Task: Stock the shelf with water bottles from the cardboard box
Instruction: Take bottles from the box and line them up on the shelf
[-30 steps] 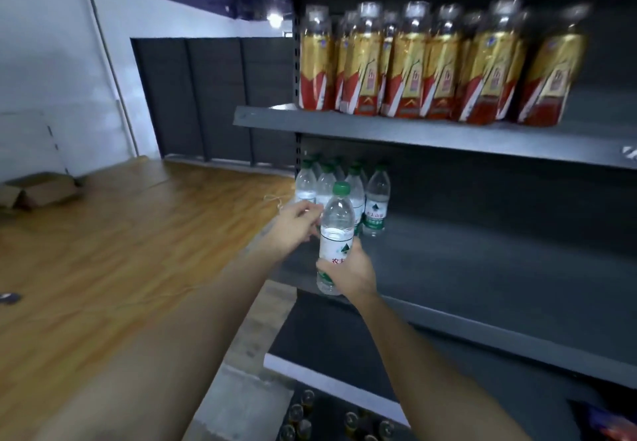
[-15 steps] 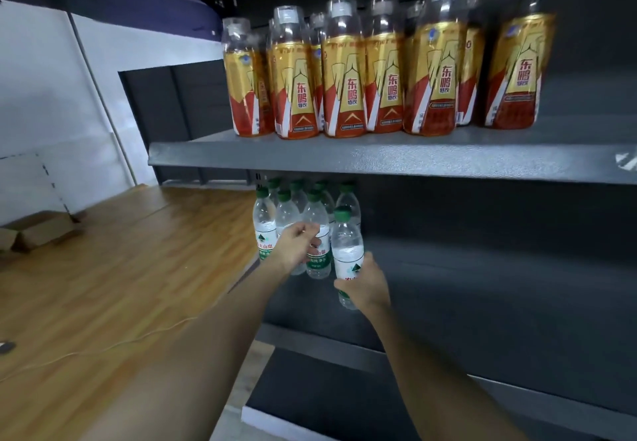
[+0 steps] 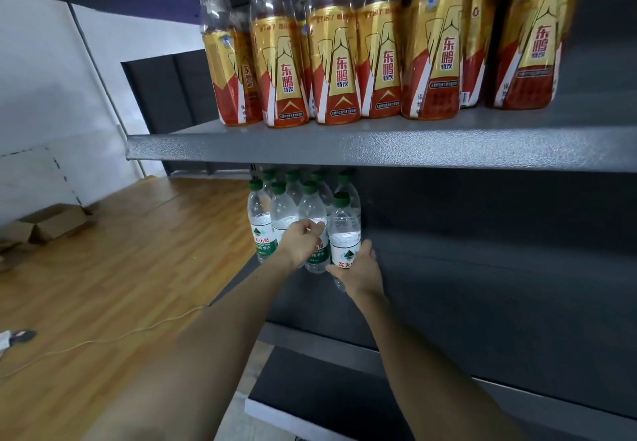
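Right hand [image 3: 358, 270] has its grip wrapped around the lower body of an upright water bottle [image 3: 344, 234], long axis vertical, base on the shelf [image 3: 482, 268]. Left hand [image 3: 303, 242], just left of it, curls its grip around a neighbouring bottle [image 3: 312, 213]. Beyond the grips the stocked cluster [image 3: 275, 206] stands tight. Open shelf runs right of the held bottle. Upper shelf edge [image 3: 379, 147] overhangs the caps; likely next move is release.

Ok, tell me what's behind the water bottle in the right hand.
Behind the water bottle that the right hand grips stand more green-capped water bottles, further back under the upper shelf. Their lower parts are covered.
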